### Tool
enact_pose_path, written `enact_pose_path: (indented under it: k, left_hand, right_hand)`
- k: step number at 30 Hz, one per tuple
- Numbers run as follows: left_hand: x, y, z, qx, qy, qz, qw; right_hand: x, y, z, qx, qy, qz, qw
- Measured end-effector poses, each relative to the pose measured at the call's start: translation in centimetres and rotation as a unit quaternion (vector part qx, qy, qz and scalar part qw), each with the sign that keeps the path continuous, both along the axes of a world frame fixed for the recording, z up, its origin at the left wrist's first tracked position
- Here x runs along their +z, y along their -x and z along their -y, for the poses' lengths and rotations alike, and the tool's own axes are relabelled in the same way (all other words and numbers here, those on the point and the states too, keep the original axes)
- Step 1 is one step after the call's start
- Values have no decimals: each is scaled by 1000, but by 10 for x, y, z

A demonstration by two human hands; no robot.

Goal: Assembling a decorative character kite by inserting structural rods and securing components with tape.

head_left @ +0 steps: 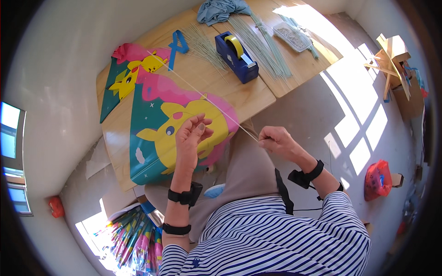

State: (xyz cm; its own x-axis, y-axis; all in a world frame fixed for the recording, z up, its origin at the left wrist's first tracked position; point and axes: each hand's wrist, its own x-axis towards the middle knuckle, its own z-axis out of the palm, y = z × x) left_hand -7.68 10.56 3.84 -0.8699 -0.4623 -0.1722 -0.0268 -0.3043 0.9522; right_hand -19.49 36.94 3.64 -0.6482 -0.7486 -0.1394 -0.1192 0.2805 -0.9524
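Thin pale rods point(220, 109) are pinched at their near end in my closed right hand point(278, 140), beyond the table's front edge. They slant far and left across the table. My left hand point(189, 134) hovers over a printed plastic sheet point(142, 152), palm turned right, fingers loosely bent and apart, with nothing visible in them. The sheet is green and pink with a large yellow cartoon figure, and its near part hangs over the table edge. Behind it lies a similar folded sheet point(124, 85), beneath the rods' far end.
On the wooden table point(253, 99) are a blue tape dispenser point(237, 57), a blue ribbon point(178, 45), bundles of pale green rods point(258, 43), a clear tray point(292, 37) and grey-blue cloth point(221, 11). Rolled colourful sheets point(133, 239) stand lower left; a red bag point(378, 179) sits right.
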Motion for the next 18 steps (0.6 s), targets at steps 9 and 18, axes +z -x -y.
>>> enact_pose_path:
  k: [9,18]
  left_hand:
    - [-10,2,-8,-4,-72,-19,997]
    - [-11,-9,-4,86,-62,-6,994]
  right_hand:
    - [-9,-50,-16,16,-35,88,995]
    - [-29,12,5,-15,36,161,986]
